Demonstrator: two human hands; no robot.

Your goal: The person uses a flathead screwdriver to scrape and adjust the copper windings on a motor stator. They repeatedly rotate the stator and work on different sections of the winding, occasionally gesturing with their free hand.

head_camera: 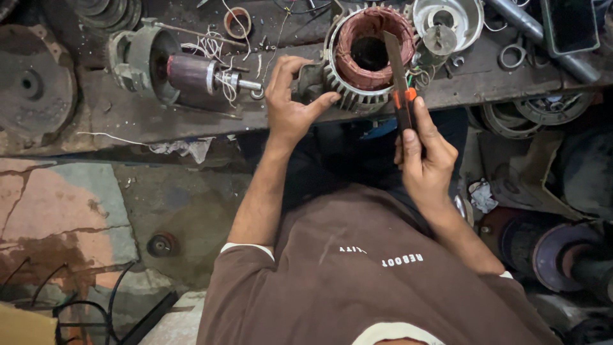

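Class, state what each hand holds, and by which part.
Right hand grips the knife by its orange-and-black handle. Left hand holds the motor stator by its finned outer edge.

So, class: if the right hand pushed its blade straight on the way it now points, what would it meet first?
The right hand aims the blade up across the motor stator. It would probably meet the copper windings at the far rim first, though depth is unclear from above.
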